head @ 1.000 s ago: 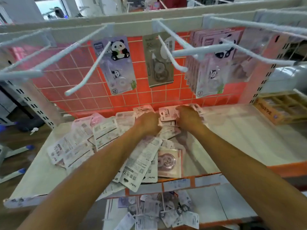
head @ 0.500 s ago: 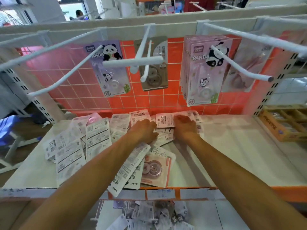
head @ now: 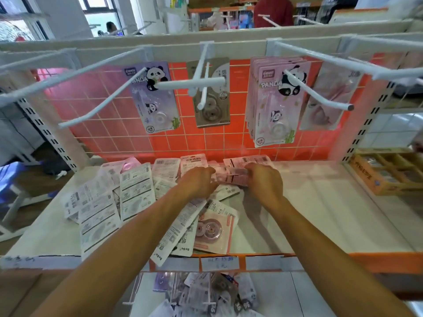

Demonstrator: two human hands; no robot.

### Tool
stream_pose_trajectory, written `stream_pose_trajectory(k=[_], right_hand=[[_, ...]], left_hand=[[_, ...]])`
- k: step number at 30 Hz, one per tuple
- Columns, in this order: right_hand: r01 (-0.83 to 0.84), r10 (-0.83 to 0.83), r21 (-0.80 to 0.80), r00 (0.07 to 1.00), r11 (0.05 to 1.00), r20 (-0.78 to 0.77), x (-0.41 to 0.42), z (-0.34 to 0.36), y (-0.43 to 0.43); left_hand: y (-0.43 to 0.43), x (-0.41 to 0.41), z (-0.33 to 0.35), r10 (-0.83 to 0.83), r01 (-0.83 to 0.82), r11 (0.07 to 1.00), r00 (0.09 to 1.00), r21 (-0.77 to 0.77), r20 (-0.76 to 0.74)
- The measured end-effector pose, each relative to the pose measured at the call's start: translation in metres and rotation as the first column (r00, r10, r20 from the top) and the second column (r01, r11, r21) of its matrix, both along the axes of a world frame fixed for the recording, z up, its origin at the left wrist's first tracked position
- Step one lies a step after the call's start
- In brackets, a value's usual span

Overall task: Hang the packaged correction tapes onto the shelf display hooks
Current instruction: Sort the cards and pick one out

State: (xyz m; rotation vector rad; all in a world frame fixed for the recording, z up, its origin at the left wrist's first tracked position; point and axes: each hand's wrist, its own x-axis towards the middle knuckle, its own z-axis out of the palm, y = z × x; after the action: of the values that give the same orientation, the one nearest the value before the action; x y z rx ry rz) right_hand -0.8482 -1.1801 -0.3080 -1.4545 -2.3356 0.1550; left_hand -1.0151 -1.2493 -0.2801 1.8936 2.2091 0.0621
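Observation:
Several packaged correction tapes lie scattered, mostly face down, on the white shelf [head: 320, 213]. My left hand [head: 199, 183] and my right hand [head: 263, 181] both rest at the far side of this pile, and together they grip a small stack of pink packs [head: 235, 176] held between them. A pink pack with two round tape wheels [head: 212, 229] lies face up near the shelf's front edge. On the white hooks above hang a purple panda pack [head: 153, 97], a grey pack [head: 211, 94] and a thick bunch of pink panda packs [head: 274, 99].
Long white hooks [head: 98, 104] jut toward me at head height on the left and at the right [head: 318, 92]. A yellow cardboard tray [head: 389, 172] sits at the far right. More packs hang on a lower shelf [head: 206, 296]. People stand beyond the shelf.
My view has tilted up and drawn back, so the hooks sit lower in view. My hands stayed at the far side of the pile and gathered pink packs between them.

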Motion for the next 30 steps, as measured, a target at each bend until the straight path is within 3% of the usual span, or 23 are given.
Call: stream_pose_trajectory(k=[5, 11, 15, 18, 26, 30], right_hand=[[0.086, -0.104, -0.063, 0.903, 0.994, -0.417, 0.0, 0.028, -0.024], [-0.076, -0.119, -0.232, 0.682, 0.97, -0.721, -0.022, 0.04, -0.041], [-0.153, -0.181, -0.325, 0.58, 0.933, -0.794, -0.038, 0.047, -0.056], [-0.213, -0.229, -0.372, 0.494, 0.904, -0.839, -0.049, 0.057, -0.068], [-0.35, -0.223, -0.372, 0.398, 0.86, -0.89, -0.066, 0.078, -0.094], [-0.364, -0.2, -0.35, 0.389, 0.863, -0.899, -0.075, 0.087, -0.104]], left_hand=[[-0.013, -0.004, 0.006, 0.008, -0.016, 0.997, 0.995, 0.077, 0.104], [-0.035, -0.012, 0.018, -0.016, -0.045, 0.981, 0.952, 0.191, 0.305], [-0.051, -0.021, 0.026, -0.033, -0.107, 0.963, 0.864, 0.247, 0.503], [-0.065, -0.029, 0.028, -0.048, -0.143, 0.966, 0.718, 0.215, 0.694], [-0.085, -0.051, 0.024, -0.071, -0.17, 0.96, 0.619, 0.222, 0.782], [-0.098, -0.058, 0.025, -0.118, -0.164, 0.947, 0.62, 0.275, 0.776]])
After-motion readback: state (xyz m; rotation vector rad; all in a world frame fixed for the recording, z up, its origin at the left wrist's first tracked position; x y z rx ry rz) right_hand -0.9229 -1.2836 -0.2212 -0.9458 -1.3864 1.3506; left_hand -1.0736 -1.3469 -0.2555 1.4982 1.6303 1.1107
